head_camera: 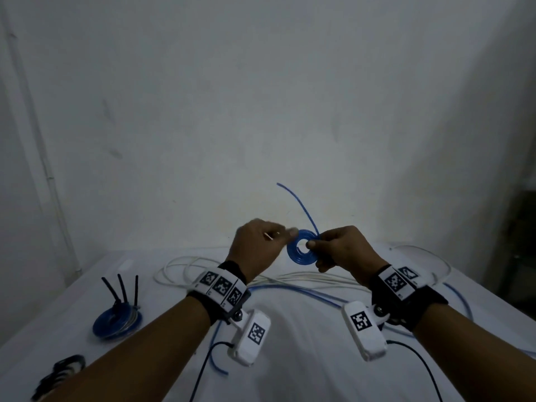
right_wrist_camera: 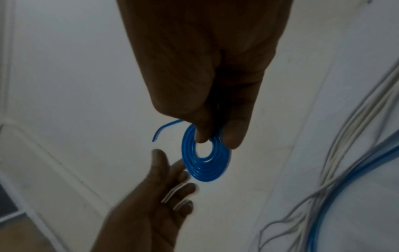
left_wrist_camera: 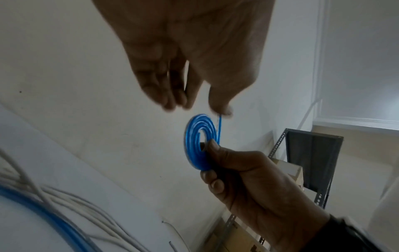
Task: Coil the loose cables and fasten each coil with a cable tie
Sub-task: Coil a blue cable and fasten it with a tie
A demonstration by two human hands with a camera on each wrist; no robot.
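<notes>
I hold a small flat blue cable coil [head_camera: 293, 254] [left_wrist_camera: 194, 136] [right_wrist_camera: 207, 170] up in the air above the table. My right hand [head_camera: 314, 245] [left_wrist_camera: 210, 148] [right_wrist_camera: 215, 139] pinches its right side, thumb in front and fingers behind. The coil's free tail [head_camera: 301, 207] [right_wrist_camera: 164, 127] sticks up and away to the left. My left hand [head_camera: 290, 233] [left_wrist_camera: 198, 108] [right_wrist_camera: 170, 162] has loosely straight fingers at the coil's upper left edge. Its thumb touches the tail near the coil. A thin pale strip shows among the left fingers; I cannot tell what it is.
On the white table [head_camera: 290, 358], a bigger blue coil [head_camera: 117, 322] lies at the left with three black ties standing up from it. More black ties [head_camera: 65, 367] lie at the near left. Loose white cables [head_camera: 203, 265] and a blue cable [head_camera: 290, 288] sprawl below my hands.
</notes>
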